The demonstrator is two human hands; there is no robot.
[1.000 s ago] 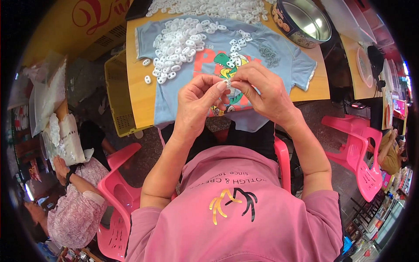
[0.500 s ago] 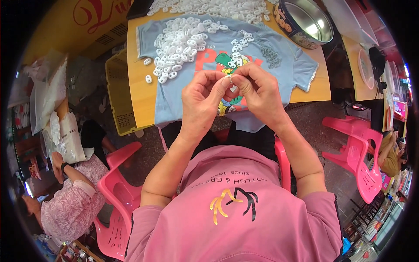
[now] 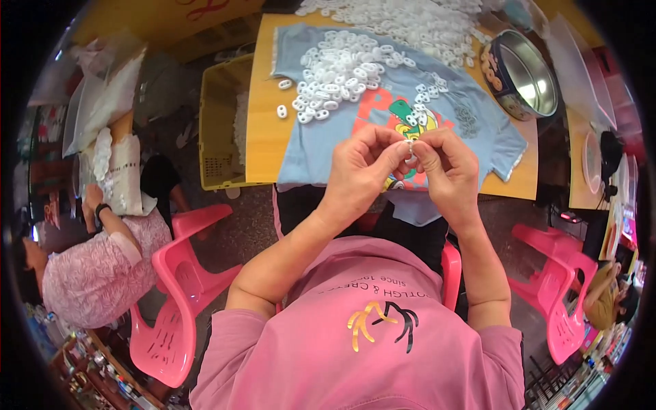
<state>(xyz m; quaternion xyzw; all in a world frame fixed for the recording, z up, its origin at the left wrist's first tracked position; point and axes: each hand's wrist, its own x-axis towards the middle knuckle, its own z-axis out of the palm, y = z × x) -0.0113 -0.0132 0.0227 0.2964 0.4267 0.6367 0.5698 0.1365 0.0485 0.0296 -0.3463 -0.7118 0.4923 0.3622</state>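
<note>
Left hand [image 3: 360, 166] and right hand [image 3: 445, 166] were raised together above the bench's near edge, fingertips pinched shut on one small white link [image 3: 411, 146] held between them. Judgement: the piece joins best with a firm thumb-and-forefinger pinch on each side, pressed squarely, wrists steady, close to the eyes. Link looked like hard, glossy plastic, oval with holes. Below the hands lay a soft pale-blue T-shirt [image 3: 307, 137] with a printed cartoon, spread flat on the yellow bench [image 3: 263, 137]. Farther off, a heap of white links [image 3: 338, 72] rested on the shirt; a round metal tin [image 3: 526, 78] stood at far right.
</note>
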